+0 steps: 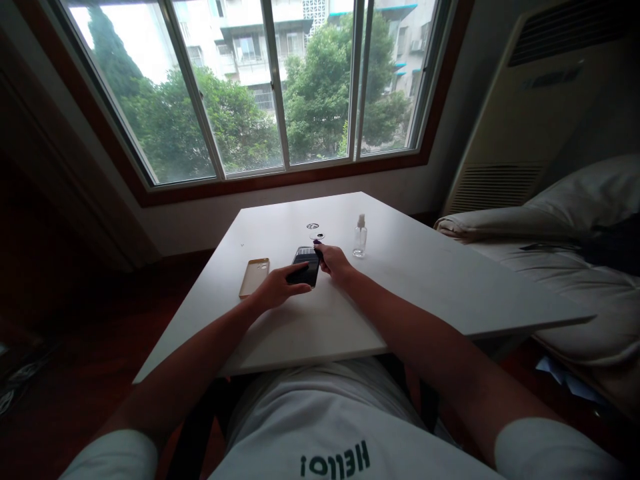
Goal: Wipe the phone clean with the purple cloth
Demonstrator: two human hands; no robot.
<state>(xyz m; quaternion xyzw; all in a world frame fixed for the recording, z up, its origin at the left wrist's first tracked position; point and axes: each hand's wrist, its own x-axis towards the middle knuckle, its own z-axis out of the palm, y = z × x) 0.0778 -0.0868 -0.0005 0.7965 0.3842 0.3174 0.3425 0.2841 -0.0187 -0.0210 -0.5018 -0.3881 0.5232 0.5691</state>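
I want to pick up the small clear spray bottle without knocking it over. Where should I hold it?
Take the spray bottle around its round body, below the narrow nozzle, coming from its open right side. It stands upright, and the right hand is close on its left.

single head cam, looks forward and down over white table toward window, hands at arm's length

**White table by the window**

The white table carries a dark phone near the middle, a tan phone case just left of it, a small clear spray bottle to the right, and two small round things behind the phone.
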